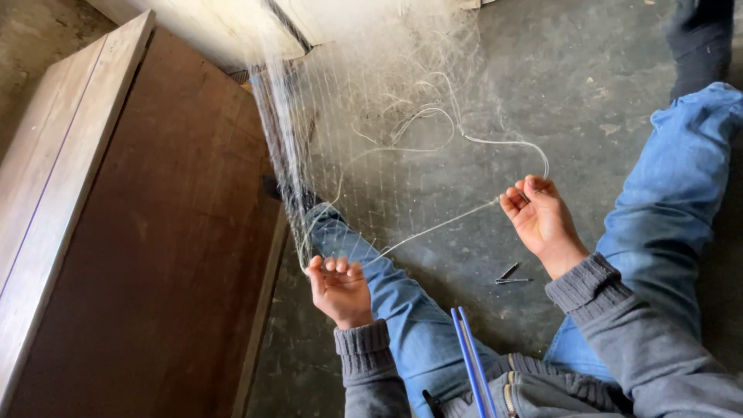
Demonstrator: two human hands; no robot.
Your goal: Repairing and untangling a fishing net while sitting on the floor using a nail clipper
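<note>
I sit on a concrete floor with both legs in blue jeans stretched out. A fine, pale fishing net (371, 139) hangs in front of me and drapes over my left leg (387, 294). My left hand (338, 286) is closed on the net's lower edge and a white cord (445, 223). That cord runs taut up to my right hand (539, 217), which pinches it between curled fingers. Beyond the right hand the cord loops loosely back into the net.
A large brown wooden board with a pale plank edge (139, 232) lies at the left. Small dark metal pieces (511, 276) lie on the floor between my legs. Two thin blue rods (470, 360) rest on my lap. My right leg (681, 186) extends at the right.
</note>
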